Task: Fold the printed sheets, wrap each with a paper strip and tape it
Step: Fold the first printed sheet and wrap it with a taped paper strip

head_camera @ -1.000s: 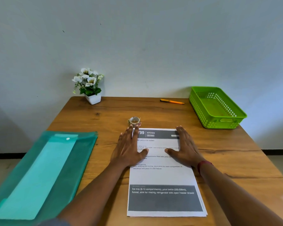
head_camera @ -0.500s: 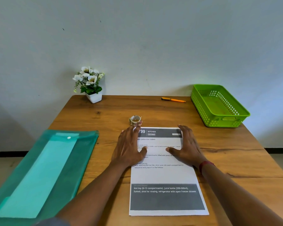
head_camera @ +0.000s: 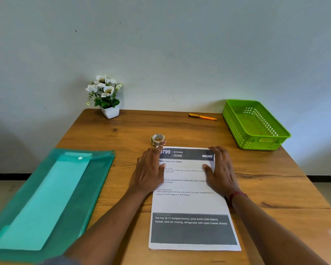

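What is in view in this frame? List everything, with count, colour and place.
table: one, brown wood, against the wall
printed sheets: a stack, number unclear, white with dark grey bands, near centre of the table
tape roll: one, clear on a pale core, just beyond the sheets' far edge
folder: one, translucent teal, left side of the table
paper strip: count unclear, pale teal, along the folder's middle
potted flowers: one, white blooms in a white pot, far left by the wall
pen: one, orange, far edge
basket: one, bright green, far right
left hand: flat on the sheets' left edge
right hand: flat on the sheets' right edge
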Action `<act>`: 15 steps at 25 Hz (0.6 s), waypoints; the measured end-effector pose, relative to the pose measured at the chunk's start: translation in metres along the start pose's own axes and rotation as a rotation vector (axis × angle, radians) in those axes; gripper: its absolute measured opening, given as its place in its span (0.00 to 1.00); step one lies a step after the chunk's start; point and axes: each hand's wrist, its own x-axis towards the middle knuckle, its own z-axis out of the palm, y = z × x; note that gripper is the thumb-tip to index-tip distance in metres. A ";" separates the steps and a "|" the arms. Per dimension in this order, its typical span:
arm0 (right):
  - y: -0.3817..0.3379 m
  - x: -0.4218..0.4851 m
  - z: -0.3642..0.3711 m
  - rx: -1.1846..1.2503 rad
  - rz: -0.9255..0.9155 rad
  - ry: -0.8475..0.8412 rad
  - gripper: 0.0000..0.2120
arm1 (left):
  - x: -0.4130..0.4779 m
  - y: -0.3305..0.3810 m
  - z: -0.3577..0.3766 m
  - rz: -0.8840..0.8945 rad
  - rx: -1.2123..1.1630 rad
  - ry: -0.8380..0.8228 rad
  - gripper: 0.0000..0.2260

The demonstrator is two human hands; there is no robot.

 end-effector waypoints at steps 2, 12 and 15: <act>0.000 -0.001 0.001 -0.013 0.001 -0.001 0.31 | -0.001 0.002 -0.003 0.001 -0.018 0.014 0.26; -0.005 -0.004 -0.002 -0.082 -0.014 0.076 0.35 | -0.006 0.008 -0.005 -0.013 0.013 0.097 0.30; -0.007 -0.005 -0.002 -0.153 -0.007 0.086 0.38 | -0.005 0.006 -0.005 0.019 0.056 0.118 0.24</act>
